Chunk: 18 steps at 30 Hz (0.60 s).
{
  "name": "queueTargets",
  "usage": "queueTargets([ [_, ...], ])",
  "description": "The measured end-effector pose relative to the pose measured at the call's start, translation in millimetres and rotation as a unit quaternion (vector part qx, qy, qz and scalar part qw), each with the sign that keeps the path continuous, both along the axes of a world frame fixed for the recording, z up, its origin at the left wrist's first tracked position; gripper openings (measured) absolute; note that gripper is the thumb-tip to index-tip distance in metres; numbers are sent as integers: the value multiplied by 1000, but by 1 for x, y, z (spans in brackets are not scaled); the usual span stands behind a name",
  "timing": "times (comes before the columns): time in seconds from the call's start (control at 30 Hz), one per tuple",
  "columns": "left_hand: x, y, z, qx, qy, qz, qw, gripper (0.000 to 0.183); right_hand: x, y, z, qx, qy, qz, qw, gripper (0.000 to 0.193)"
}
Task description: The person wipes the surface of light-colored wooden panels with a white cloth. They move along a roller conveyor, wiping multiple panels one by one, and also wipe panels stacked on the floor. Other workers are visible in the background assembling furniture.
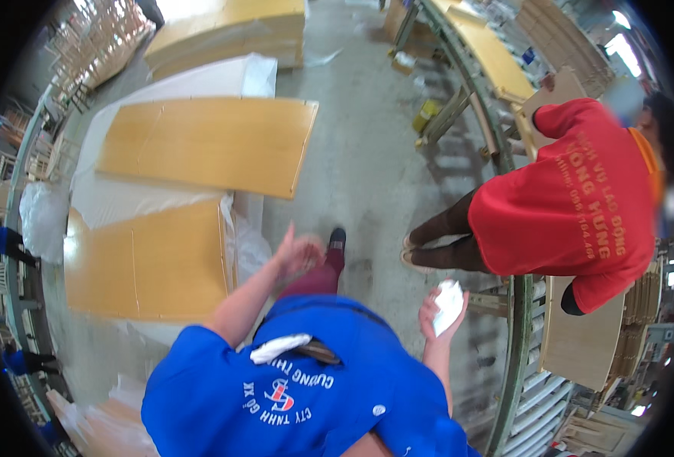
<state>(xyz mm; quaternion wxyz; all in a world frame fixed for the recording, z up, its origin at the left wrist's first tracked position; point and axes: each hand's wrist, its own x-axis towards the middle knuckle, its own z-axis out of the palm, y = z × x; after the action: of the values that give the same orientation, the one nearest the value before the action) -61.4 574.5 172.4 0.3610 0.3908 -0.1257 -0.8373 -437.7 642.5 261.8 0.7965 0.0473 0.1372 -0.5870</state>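
My right hand [430, 314] is closed around a crumpled white cloth [449, 307], held out over the floor beside the roller conveyor. My left hand [300, 253] hangs in the air before my body, its thumb apart from the somewhat blurred fingers, and nothing shows in it. The nearest things on its side are two stacks topped by yellow-brown wood panels. One panel [211, 145] lies on white wrapping farther off, and another panel [150, 263] lies closer. A second white cloth [280, 349] rests against my blue shirt.
A co-worker in a red shirt [558, 202] stands on the right at a green-framed roller conveyor [513, 365], a hand on a board. Another panel stack [226, 34] is at the far left. Clear plastic wrap [43, 221] lies left of the panels. Grey floor [379, 152] runs between panels and conveyor.
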Motion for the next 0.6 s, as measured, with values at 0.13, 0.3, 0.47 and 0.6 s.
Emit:
queueTargets([
  [0.13,-9,-95,50,-117,191,32,974,77,3,-92,9,-47,-16,29,998,52],
  [0.3,16,-205,60,-188,25,67,980,59,41,-226,31,-15,-26,82,996,52],
  [0.47,31,-287,48,-182,-168,27,968,42,71,-342,48,-39,-12,137,990,52],
  [0.6,31,-338,37,-196,-265,25,944,27,79,-401,38,0,-26,143,989,51],
])
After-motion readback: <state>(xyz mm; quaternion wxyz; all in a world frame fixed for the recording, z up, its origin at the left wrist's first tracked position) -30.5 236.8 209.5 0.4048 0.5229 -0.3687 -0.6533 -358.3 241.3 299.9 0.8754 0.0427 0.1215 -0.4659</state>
